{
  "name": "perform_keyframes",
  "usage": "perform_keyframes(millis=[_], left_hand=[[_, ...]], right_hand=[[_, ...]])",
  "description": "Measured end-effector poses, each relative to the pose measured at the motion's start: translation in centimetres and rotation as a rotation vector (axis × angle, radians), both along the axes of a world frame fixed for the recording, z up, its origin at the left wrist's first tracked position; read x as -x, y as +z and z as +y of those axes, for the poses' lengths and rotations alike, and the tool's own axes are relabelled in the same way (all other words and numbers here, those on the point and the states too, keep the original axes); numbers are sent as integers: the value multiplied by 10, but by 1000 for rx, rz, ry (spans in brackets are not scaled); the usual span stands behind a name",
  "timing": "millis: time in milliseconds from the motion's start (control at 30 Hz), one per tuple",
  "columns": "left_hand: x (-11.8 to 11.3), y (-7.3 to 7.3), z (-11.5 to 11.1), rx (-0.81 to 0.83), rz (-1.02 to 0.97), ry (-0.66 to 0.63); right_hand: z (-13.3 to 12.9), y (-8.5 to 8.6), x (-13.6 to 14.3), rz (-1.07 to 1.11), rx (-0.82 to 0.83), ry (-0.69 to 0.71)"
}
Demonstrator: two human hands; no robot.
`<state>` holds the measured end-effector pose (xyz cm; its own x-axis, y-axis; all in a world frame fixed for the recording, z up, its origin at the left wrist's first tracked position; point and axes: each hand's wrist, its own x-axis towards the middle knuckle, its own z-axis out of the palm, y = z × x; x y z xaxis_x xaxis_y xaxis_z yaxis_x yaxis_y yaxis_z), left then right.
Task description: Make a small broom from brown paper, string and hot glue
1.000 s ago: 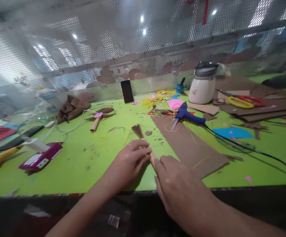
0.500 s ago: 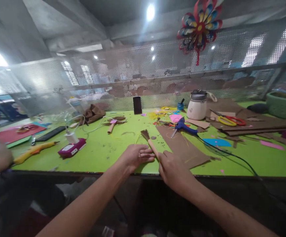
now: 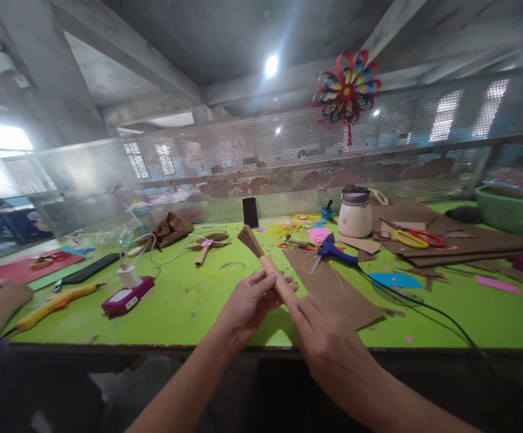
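A small brush [image 3: 276,276] with a tan, tube-like handle and dark brown bristles is tilted above the table's front part, its bristles pointing away and left. Around the lower end of its handle my right hand [image 3: 322,334] is closed. My left hand [image 3: 252,300] grips the handle higher up, the thumb on top and the fingers partly hidden behind it. Just right of the brush lies a sheet of brown paper [image 3: 360,307]. A blue glue gun [image 3: 336,252] rests across that sheet's far end, its black cable running right.
On the green table [image 3: 166,316] lie a yellow glue gun [image 3: 58,304], a maroon power block [image 3: 128,296], scissors [image 3: 412,239], a jar [image 3: 355,213] and a phone [image 3: 250,212]. Another person's hand [image 3: 6,307] is at far left. A perforated screen [image 3: 225,156] stands behind.
Both hands have lifted the brush off the table surface. My left hand has gone from spread fingers beside the handle to gripping it. The view has tipped upward.
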<state>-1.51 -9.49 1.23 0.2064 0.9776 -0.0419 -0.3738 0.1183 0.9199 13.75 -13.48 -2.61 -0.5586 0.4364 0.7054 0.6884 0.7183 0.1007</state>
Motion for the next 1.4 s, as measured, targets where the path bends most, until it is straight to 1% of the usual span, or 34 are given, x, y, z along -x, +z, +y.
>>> perform_keyframes(millis=[100, 200, 333, 500, 600, 767, 900, 1067, 1233, 1300, 1400], left_hand=[[3, -2, -1, -29, -83, -47], [4, -6, 1, -38, -113, -47], [4, -10, 4, -27, -117, 4], [2, -12, 0, -1, -123, 82], [1, -12, -5, -7, -138, 105], [0, -11, -15, -57, -131, 72], [-3, -10, -25, -102, -140, 75], [-6, -9, -27, -114, -146, 108], [-7, -7, -22, -105, -121, 122], [-8, -7, -19, -87, -120, 126], [-9, -7, -16, -56, -127, 125]], right_hand=[[4, -3, -4, 2, -84, 45], [9, -11, -2, 54, -100, 64], [16, -25, 6, 151, -58, 80], [18, -36, 10, 215, -43, 104], [16, -40, 11, 245, -44, 100], [7, -44, 10, 334, -57, 95], [4, -44, 8, 416, -69, 92], [2, -43, 4, 429, 9, 121], [-1, -38, 2, 467, 161, 108], [-1, -35, 2, 512, 218, 84], [-1, -33, 3, 642, 337, 4]])
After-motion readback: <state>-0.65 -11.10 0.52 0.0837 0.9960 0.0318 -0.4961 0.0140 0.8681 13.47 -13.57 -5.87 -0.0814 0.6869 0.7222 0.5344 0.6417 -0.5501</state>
